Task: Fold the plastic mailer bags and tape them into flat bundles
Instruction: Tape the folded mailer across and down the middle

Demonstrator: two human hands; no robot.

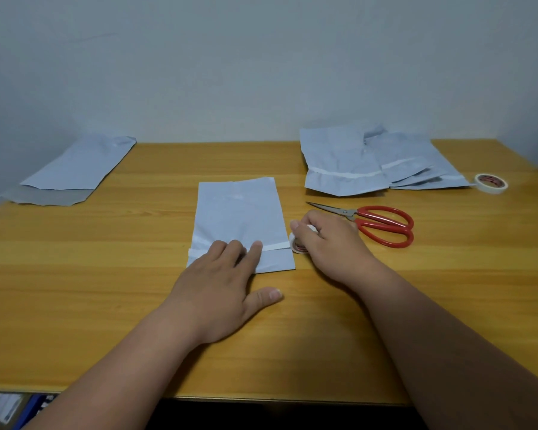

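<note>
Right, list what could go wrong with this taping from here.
1. The tape strip is still joined to the roll in the right hand; pulling further could drag or wrinkle the bag, since only the left hand's fingers pin it.
2. The scissors lie just behind the right hand, blades toward it; a blind reach could meet the tips.

Wooden table (106, 305); folded mailer bag (239, 212) at centre, white tape strip (277, 246) across its near end; left hand (221, 293) flat on bag; right hand (330, 240) gripping small tape roll (297, 245) at bag's right edge; red-handled scissors (376, 223) beside; taped bundles (370, 162) far right, second tape roll (491, 183) next to them; unfolded mailer (75, 169) far left
</note>
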